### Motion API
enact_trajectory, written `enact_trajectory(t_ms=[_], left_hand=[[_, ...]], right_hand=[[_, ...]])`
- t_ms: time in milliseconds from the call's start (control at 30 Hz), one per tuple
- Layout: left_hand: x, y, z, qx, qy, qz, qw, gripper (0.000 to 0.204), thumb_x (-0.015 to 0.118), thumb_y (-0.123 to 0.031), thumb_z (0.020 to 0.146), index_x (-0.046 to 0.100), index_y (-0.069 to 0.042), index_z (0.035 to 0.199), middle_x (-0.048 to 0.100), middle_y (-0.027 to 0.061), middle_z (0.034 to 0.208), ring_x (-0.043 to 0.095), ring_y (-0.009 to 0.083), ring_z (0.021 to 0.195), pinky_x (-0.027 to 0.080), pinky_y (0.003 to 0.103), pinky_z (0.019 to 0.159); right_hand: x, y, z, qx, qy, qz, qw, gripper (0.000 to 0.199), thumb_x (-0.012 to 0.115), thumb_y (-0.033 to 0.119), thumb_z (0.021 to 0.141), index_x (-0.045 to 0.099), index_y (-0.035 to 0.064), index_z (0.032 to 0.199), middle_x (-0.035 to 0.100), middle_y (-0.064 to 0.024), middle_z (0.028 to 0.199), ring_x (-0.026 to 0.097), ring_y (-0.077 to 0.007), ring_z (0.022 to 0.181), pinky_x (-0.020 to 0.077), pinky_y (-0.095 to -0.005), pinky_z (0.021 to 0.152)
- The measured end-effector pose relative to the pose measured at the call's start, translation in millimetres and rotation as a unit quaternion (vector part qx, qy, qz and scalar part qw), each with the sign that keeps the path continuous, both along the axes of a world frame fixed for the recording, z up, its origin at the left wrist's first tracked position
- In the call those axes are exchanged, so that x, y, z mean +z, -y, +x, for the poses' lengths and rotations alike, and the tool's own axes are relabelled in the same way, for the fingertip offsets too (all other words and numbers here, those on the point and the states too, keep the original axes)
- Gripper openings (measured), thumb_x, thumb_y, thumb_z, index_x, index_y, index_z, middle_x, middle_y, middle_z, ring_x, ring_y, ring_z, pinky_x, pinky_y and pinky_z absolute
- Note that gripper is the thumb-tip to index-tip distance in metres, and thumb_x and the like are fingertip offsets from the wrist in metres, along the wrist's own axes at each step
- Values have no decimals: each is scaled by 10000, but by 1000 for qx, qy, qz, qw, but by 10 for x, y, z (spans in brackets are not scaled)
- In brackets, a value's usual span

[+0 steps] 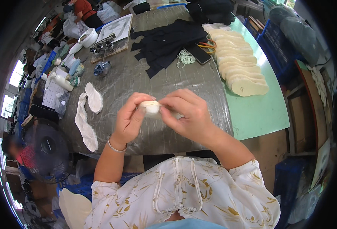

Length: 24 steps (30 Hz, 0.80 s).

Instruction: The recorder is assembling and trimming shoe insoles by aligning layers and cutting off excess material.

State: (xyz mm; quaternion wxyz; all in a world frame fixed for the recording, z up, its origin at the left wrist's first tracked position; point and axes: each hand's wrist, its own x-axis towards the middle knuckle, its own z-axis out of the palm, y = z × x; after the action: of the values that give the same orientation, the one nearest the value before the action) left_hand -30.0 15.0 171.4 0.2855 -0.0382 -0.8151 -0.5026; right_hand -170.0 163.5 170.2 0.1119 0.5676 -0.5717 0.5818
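Over the near part of the table, both hands meet at a white rounded piece (151, 108) with a cream upper edge. It faces me end-on, so its full length and exact kind are hidden. My left hand (132, 116) grips its left side, thumb in front and fingers behind. My right hand (185, 112) pinches at its right edge with thumb and forefinger. To the left on the table lie a white fluffy insole (94, 98) and a long, wavy white fluffy strip (85, 124), the two touching or nearly so.
A long overlapping row of cream insoles (239, 63) lies on the green board (248, 118) at right. Black cloth pieces (168, 42), a phone (198, 53) and pale rubber bands (185, 57) lie farther back. Bottles (60, 81) stand at left, above a black fan (48, 147).
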Motion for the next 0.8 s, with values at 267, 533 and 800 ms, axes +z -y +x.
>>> enact_trajectory(t_ms=[267, 533, 800], left_hand=[[-223, 218, -3, 52, -96, 120, 987, 181, 632, -127, 921, 585, -8, 1050, 610, 118, 1031, 599, 231, 996, 472, 349, 897], [-350, 147, 3, 47, -129, 152, 979, 212, 628, -140, 924, 561, -1, 1070, 593, 136, 1046, 579, 271, 1029, 445, 412, 951], [-365, 80, -35, 55, -122, 170, 976, 227, 628, -162, 929, 559, -5, 1078, 593, 131, 1058, 584, 249, 1026, 454, 371, 924]], right_hand=[[-211, -65, -153, 30, 92, -12, 995, 211, 678, -11, 777, 675, 18, 986, 665, -121, 964, 649, -271, 852, 523, -334, 742], [-359, -62, -36, -9, 55, -15, 998, 183, 732, 6, 731, 681, 41, 904, 647, -74, 960, 615, -237, 828, 494, -333, 704], [-353, -8, -101, -1, 22, 6, 1000, 156, 741, 15, 714, 646, 46, 835, 624, -69, 963, 603, -240, 825, 490, -345, 709]])
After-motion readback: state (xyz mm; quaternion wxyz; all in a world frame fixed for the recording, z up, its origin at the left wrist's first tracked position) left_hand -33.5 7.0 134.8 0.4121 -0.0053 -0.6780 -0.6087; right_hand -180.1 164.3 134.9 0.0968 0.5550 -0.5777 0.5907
